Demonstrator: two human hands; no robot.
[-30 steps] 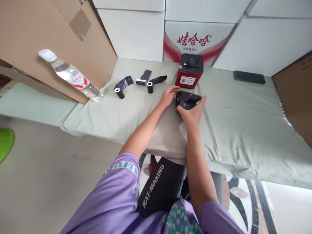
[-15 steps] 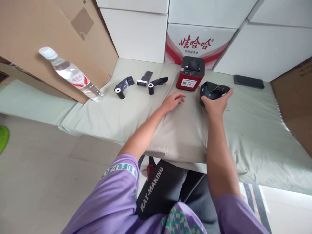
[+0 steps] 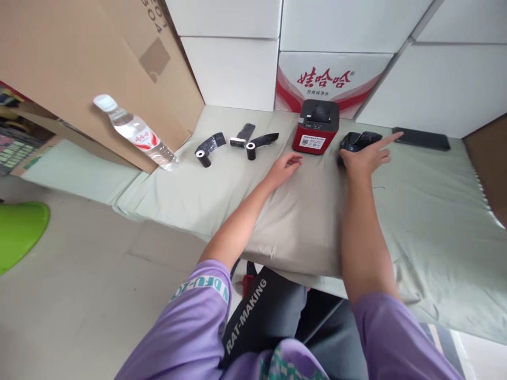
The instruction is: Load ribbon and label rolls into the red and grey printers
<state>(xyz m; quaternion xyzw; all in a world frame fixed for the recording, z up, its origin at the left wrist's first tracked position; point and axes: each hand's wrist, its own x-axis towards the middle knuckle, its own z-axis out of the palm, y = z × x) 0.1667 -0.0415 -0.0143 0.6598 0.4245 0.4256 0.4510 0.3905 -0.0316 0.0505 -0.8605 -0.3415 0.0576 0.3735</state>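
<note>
My right hand is beside a small black device, its thumb at the device's near left edge. The index finger points out to the right and the hand is open; it partly hides the device. My left hand rests on the cloth in front of a red and black receipt printer, its fingers loosely bent and apart, holding nothing. To the left of the printer lie small black rolls with white ends, one roll at the left and another roll nearer, each with a strip trailing off.
A clear water bottle stands at the left by a large cardboard box. A black phone lies at the right. White boxes line the back of the cloth-covered surface.
My right hand has loosened around the black device, and its index finger now stretches to the right. My left hand stays about where it was. The camera view has shifted slightly.
</note>
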